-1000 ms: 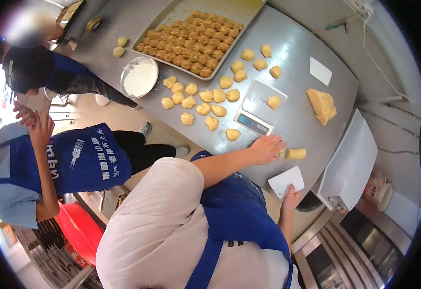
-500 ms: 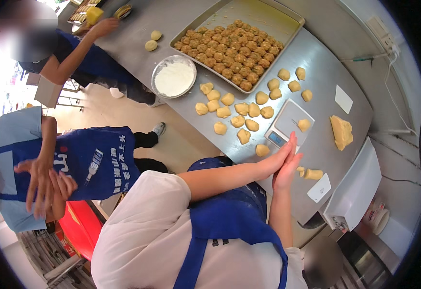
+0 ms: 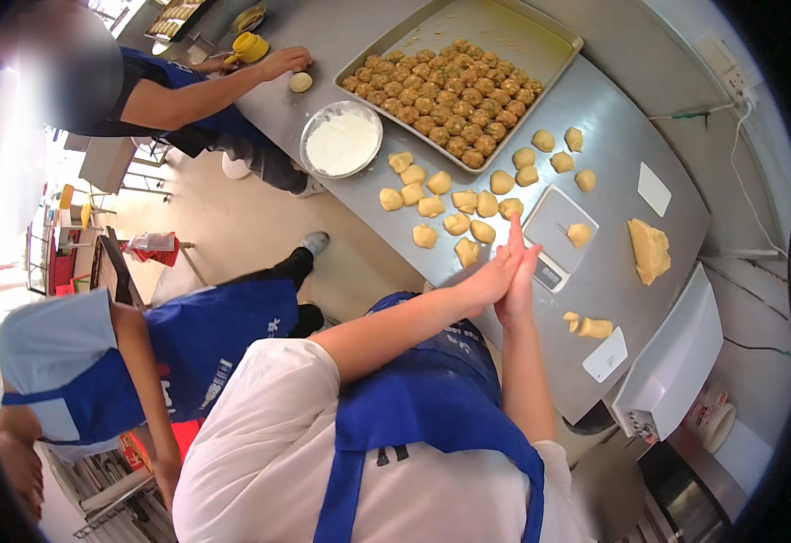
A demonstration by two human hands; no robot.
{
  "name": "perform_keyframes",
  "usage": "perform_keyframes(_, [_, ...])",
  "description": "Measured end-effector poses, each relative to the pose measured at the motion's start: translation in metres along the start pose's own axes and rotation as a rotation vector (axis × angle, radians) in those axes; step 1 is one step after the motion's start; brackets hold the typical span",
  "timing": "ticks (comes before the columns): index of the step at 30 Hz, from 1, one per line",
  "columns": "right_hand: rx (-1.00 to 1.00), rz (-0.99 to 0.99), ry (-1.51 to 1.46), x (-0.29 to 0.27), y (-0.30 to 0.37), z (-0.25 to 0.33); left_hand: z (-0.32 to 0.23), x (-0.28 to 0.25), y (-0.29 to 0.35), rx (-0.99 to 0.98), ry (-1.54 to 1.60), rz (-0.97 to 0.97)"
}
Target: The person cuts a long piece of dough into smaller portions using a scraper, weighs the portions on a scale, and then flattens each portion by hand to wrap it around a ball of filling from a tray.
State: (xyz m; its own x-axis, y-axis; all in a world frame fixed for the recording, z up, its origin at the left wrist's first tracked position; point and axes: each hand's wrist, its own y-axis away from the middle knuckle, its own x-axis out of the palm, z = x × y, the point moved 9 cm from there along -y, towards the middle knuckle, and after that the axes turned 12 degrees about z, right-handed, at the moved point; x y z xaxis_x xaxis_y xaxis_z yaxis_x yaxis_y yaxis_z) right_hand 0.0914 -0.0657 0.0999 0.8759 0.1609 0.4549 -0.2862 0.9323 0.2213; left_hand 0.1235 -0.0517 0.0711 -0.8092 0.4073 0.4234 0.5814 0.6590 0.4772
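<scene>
My left hand and my right hand are pressed palm to palm, fingers long and straight, above the metal table's near edge. Anything between the palms is hidden. Just beyond them is a white digital scale with a lump of yellow dough on its plate. Several similar dough lumps lie scattered left of the scale and behind it. On the right sit a bigger block of dough and a short dough roll, with a white scraper card beside the roll.
A large tray of brown filling balls stands at the back, beside a metal bowl of white flour. Another white card lies far right. One co-worker's hand is by a dough round; another person in a blue apron stands left.
My joined hands have shifted slightly left and away from me, still palm to palm. The far co-worker's hand has come down by the dough rounds. The nearer co-worker's hands have parted and lowered.
</scene>
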Motion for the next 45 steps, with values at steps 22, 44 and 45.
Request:
perform_keyframes(22, [-0.328, -0.301, 0.159, 0.100, -0.117, -0.047, -0.094, -0.144, 0.019, -0.038, 0.215, 0.329])
perform_keyframes(44, [0.504, -0.073, 1.521, 0.265, -0.283, -0.146, -0.112, -0.490, 0.086, -0.188, 0.471, -0.048])
perform_keyframes(45, [0.514, -0.081, 1.523, 0.265, -0.290, -0.133, -0.108, -0.485, 0.076, -0.195, 0.474, -0.038])
